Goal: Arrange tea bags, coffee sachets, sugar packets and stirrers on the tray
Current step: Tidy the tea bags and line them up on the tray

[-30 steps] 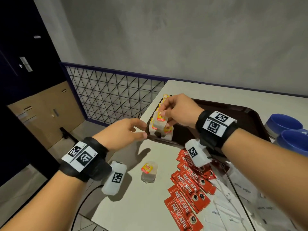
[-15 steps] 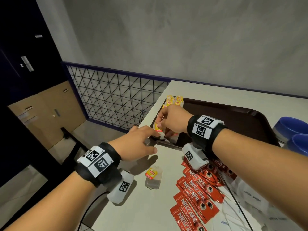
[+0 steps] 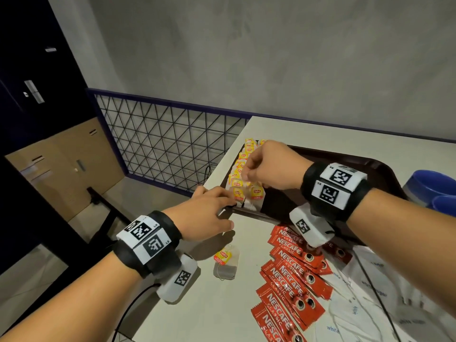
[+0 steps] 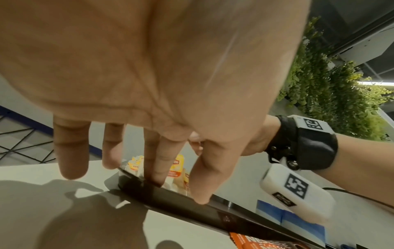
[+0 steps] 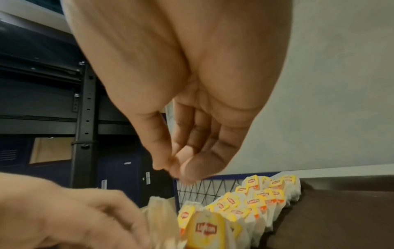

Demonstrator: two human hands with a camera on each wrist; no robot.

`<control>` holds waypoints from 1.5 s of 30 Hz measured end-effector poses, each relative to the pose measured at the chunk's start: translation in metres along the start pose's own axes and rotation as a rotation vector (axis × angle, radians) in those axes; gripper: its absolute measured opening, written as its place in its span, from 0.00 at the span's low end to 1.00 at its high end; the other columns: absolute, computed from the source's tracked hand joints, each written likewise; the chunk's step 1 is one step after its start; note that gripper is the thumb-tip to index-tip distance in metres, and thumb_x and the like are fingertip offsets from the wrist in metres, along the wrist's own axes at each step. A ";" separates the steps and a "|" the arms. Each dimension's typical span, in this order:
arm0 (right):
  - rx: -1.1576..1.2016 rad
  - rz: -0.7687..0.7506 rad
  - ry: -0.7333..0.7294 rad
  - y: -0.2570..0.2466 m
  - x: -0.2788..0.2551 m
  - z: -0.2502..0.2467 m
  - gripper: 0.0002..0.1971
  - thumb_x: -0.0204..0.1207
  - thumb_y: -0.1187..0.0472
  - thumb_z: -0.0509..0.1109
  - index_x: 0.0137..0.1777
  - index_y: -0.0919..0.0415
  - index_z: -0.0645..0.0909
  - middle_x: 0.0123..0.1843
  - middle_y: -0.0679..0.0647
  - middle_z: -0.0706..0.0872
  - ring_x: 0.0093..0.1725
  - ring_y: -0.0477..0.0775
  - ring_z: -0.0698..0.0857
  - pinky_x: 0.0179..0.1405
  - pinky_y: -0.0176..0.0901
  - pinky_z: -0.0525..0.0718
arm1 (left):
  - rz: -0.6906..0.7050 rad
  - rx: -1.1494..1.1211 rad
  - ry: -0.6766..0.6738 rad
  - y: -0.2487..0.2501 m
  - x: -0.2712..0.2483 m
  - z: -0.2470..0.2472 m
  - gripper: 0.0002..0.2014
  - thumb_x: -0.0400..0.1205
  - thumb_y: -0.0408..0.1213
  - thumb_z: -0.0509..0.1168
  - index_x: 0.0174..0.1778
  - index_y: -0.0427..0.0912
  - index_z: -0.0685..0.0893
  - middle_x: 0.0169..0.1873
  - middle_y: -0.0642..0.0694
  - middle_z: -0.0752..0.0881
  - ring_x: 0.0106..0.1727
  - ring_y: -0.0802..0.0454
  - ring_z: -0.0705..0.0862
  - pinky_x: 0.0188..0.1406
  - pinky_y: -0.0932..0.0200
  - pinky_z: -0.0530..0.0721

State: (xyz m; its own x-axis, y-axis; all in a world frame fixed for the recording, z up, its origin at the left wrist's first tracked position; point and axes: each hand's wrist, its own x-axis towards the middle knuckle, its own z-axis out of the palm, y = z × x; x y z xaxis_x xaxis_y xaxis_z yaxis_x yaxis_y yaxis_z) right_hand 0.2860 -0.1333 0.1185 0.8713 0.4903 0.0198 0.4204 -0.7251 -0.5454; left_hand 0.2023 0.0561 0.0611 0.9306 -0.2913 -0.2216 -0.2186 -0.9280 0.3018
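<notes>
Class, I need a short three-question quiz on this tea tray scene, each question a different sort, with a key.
1. True or false: the red coffee sachets already lie on the tray.
2. Where do the tea bags stand? A) along the tray's left edge B) in a blue cup C) on the floor
3. Fill in: one loose tea bag lies on the ____ near the left hand.

Key: 1 false; 2 A; 3 table.

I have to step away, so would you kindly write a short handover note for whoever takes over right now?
Left hand: open, fingertips on the near-left rim of the tray.
Right hand: fingers pinched together above the tea bag row; nothing visibly held.
Done: tea bags lined along the tray's left side.
Left: one loose tea bag, coffee sachets and sugar packets lie on the table. No stirrers in view.
</notes>
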 end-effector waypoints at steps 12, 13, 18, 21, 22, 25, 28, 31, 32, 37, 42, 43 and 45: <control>-0.251 -0.022 -0.358 0.010 -0.033 0.018 0.15 0.87 0.54 0.69 0.70 0.53 0.88 0.64 0.48 0.90 0.61 0.49 0.85 0.61 0.38 0.81 | -0.055 0.006 -0.010 -0.001 0.008 -0.004 0.32 0.86 0.54 0.65 0.87 0.60 0.64 0.77 0.56 0.67 0.66 0.50 0.61 0.75 0.48 0.71; -0.250 -0.025 -0.357 0.011 -0.033 0.018 0.15 0.87 0.54 0.69 0.71 0.53 0.88 0.64 0.48 0.89 0.61 0.49 0.85 0.60 0.38 0.81 | -0.059 0.008 -0.014 0.000 0.009 -0.004 0.32 0.86 0.53 0.65 0.87 0.60 0.64 0.77 0.56 0.66 0.67 0.50 0.60 0.75 0.49 0.70; -0.203 -0.008 -0.339 0.016 -0.033 0.013 0.13 0.87 0.52 0.70 0.66 0.53 0.90 0.61 0.45 0.90 0.56 0.44 0.84 0.55 0.35 0.80 | -0.041 -0.037 -0.003 0.000 0.008 -0.007 0.29 0.86 0.53 0.66 0.84 0.61 0.69 0.75 0.57 0.66 0.67 0.52 0.61 0.72 0.52 0.71; -0.191 -0.010 -0.352 0.017 -0.038 0.012 0.13 0.87 0.52 0.69 0.67 0.52 0.89 0.60 0.44 0.88 0.56 0.43 0.84 0.52 0.33 0.79 | -0.017 -0.077 0.022 -0.002 0.005 -0.007 0.25 0.86 0.53 0.66 0.81 0.63 0.72 0.73 0.59 0.68 0.67 0.52 0.62 0.70 0.53 0.71; -0.202 -0.010 -0.372 0.017 -0.040 0.013 0.14 0.88 0.52 0.69 0.69 0.52 0.89 0.60 0.44 0.88 0.56 0.44 0.83 0.54 0.33 0.80 | -0.017 -0.078 0.023 -0.002 0.005 -0.007 0.25 0.86 0.53 0.67 0.81 0.62 0.73 0.73 0.60 0.68 0.67 0.52 0.62 0.70 0.53 0.71; -0.218 -0.008 -0.394 0.017 -0.043 0.013 0.16 0.88 0.52 0.69 0.72 0.52 0.87 0.64 0.45 0.88 0.58 0.44 0.83 0.60 0.36 0.79 | -0.033 -0.052 0.008 0.000 0.005 -0.006 0.27 0.86 0.53 0.66 0.83 0.60 0.71 0.75 0.59 0.69 0.67 0.53 0.63 0.69 0.53 0.72; -0.166 0.005 -0.348 0.019 -0.044 0.011 0.13 0.86 0.52 0.70 0.67 0.51 0.89 0.62 0.44 0.88 0.59 0.44 0.85 0.60 0.37 0.82 | -0.025 -0.088 0.040 0.001 0.000 -0.006 0.27 0.86 0.52 0.67 0.83 0.59 0.72 0.74 0.58 0.71 0.69 0.54 0.64 0.70 0.53 0.73; -0.103 -0.008 -0.320 0.019 -0.048 0.013 0.10 0.85 0.54 0.72 0.62 0.52 0.91 0.54 0.39 0.88 0.53 0.40 0.85 0.52 0.30 0.81 | -0.009 -0.154 0.116 0.000 -0.012 -0.010 0.21 0.85 0.49 0.69 0.75 0.59 0.79 0.67 0.58 0.77 0.67 0.54 0.72 0.66 0.55 0.77; -0.096 -0.020 -0.320 0.019 -0.050 0.014 0.09 0.85 0.54 0.72 0.61 0.52 0.91 0.51 0.37 0.87 0.51 0.39 0.85 0.49 0.28 0.80 | -0.006 -0.173 0.124 0.000 -0.016 -0.012 0.17 0.85 0.48 0.70 0.71 0.60 0.82 0.63 0.59 0.80 0.64 0.55 0.77 0.62 0.57 0.80; -0.084 -0.065 -0.296 0.009 -0.056 0.020 0.07 0.85 0.56 0.73 0.57 0.54 0.92 0.44 0.35 0.87 0.46 0.36 0.84 0.44 0.24 0.77 | -0.016 -0.083 -0.016 0.014 -0.035 -0.004 0.20 0.81 0.49 0.74 0.69 0.59 0.83 0.58 0.59 0.83 0.58 0.58 0.82 0.56 0.64 0.81; -0.083 -0.100 -0.340 -0.002 -0.065 0.022 0.08 0.85 0.54 0.73 0.57 0.53 0.92 0.42 0.35 0.87 0.42 0.35 0.85 0.39 0.22 0.77 | -0.017 0.051 -0.086 0.026 -0.041 0.012 0.24 0.78 0.50 0.76 0.70 0.58 0.81 0.58 0.56 0.79 0.59 0.55 0.79 0.62 0.54 0.82; -0.082 -0.101 -0.349 -0.002 -0.068 0.022 0.08 0.85 0.54 0.73 0.57 0.53 0.92 0.43 0.36 0.88 0.43 0.36 0.85 0.39 0.22 0.78 | -0.025 0.042 -0.093 0.028 -0.042 0.012 0.21 0.79 0.49 0.76 0.67 0.57 0.82 0.56 0.55 0.81 0.57 0.55 0.80 0.60 0.54 0.82; -0.064 -0.096 -0.362 -0.003 -0.073 0.023 0.08 0.84 0.54 0.73 0.57 0.53 0.92 0.45 0.38 0.90 0.45 0.39 0.87 0.41 0.23 0.80 | -0.027 0.031 -0.097 0.029 -0.044 0.012 0.14 0.79 0.47 0.76 0.60 0.56 0.84 0.52 0.55 0.81 0.53 0.55 0.81 0.55 0.56 0.83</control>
State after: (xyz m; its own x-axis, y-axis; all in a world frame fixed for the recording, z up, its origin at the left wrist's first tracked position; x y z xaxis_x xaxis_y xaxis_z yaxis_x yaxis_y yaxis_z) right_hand 0.2156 -0.1556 0.0993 0.6863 0.6883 -0.2350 0.5210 -0.6908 -0.5014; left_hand 0.1513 0.0389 0.0689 0.9039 -0.2856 -0.3184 -0.2041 -0.9422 0.2658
